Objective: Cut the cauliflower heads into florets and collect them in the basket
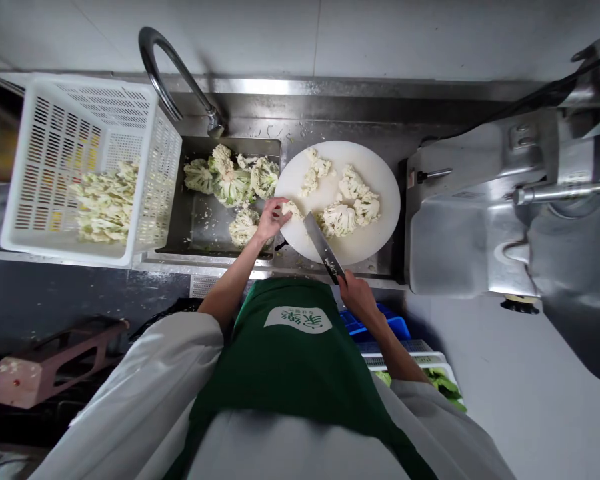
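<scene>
My left hand (272,219) pinches a small cauliflower floret (292,211) at the left side of a round white cutting board (300,245). In my right hand (356,292) is the handle of a kitchen knife (323,247). Its broad blade points up and left, the tip close to the floret, with white crumbs on the blade. Larger cauliflower pieces (341,219) lie on the right half of the board, and smaller pieces (316,171) rest near its far edge.
Left of the board, a sink (205,230) holds several cauliflower heads (233,185) under a curved faucet (173,70). A white perforated basket (150,143) with cut cauliflower (107,203) stands farther left. A metal machine (450,227) is on the right; a blue crate (397,325) sits below the counter.
</scene>
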A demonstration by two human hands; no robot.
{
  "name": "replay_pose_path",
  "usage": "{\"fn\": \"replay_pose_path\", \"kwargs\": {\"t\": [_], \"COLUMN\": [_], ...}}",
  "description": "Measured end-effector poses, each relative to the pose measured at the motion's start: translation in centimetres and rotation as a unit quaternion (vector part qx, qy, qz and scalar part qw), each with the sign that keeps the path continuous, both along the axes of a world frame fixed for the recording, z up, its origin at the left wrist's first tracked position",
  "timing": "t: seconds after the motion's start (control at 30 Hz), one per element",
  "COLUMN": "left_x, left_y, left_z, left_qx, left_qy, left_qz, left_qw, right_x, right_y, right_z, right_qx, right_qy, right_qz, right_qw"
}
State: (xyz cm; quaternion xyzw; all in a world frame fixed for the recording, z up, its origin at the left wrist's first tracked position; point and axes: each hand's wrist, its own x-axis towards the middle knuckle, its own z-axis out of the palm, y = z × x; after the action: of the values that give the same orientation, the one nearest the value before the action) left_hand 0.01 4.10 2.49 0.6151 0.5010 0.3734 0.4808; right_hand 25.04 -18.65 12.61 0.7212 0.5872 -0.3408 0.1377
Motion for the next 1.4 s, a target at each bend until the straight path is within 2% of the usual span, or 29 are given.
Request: {"fn": "replay_pose_path", "kwargs": {"t": [0.13, 0.23, 0.47, 0.63, 0.73, 0.83, 0.93, 1.03, 1.1, 1.27, 1.4], "left_x": [0.7, 0.6, -0.6, -0.9, -0.8, -0.4, 0.1, 0.2, 0.2, -0.1, -0.1], "left_y": [0.2, 0.1, -1.3, -2.3, -2.7, -2.9, -3.0, -3.2, -3.3, -3.4, -3.7], "left_z": [-0.7, -0.5, 0.9, 0.7, 0.7, 1.2, 2.0, 2.3, 2.3, 2.7, 3.8], "left_qx": [-0.058, -0.111, -0.153, -0.167, -0.151, -0.07, 0.037, 0.092, 0.082, -0.009, -0.024], "left_qy": [-0.072, -0.12, -0.149, -0.144, -0.133, -0.1, -0.014, 0.046, 0.035, -0.069, -0.089], "left_qz": [-0.016, 0.002, 0.007, 0.024, 0.046, 0.053, -0.01, -0.051, -0.026, 0.073, 0.086], "left_qw": [0.996, 0.987, 0.977, 0.975, 0.979, 0.991, 0.999, 0.993, 0.996, 0.995, 0.992], "right_x": [-0.1, -0.2, -0.3, -0.7, -0.8, -0.9, -1.0, -1.0, -1.2, -1.5, -1.7], "right_y": [0.3, 0.5, 0.6, 0.9, 1.0, 1.0, 0.9, 0.8, 0.7, 0.6, 0.7], "right_z": [0.2, 0.2, 0.2, 0.3, 0.4, 0.4, 0.3, 0.0, -0.1, -0.4, -0.4], "right_qx": [-0.002, -0.001, -0.001, -0.004, 0.0, 0.006, 0.01, 0.013, 0.01, 0.0, 0.004], "right_qy": [-0.007, -0.002, 0.002, -0.009, -0.008, -0.006, -0.006, 0.001, 0.006, 0.0, 0.008], "right_qz": [-0.015, -0.021, -0.019, -0.005, 0.002, -0.002, -0.01, -0.017, -0.02, -0.026, -0.031], "right_qw": [1.0, 1.0, 1.0, 1.0, 1.0, 1.0, 1.0, 1.0, 1.0, 1.0, 0.999]}}
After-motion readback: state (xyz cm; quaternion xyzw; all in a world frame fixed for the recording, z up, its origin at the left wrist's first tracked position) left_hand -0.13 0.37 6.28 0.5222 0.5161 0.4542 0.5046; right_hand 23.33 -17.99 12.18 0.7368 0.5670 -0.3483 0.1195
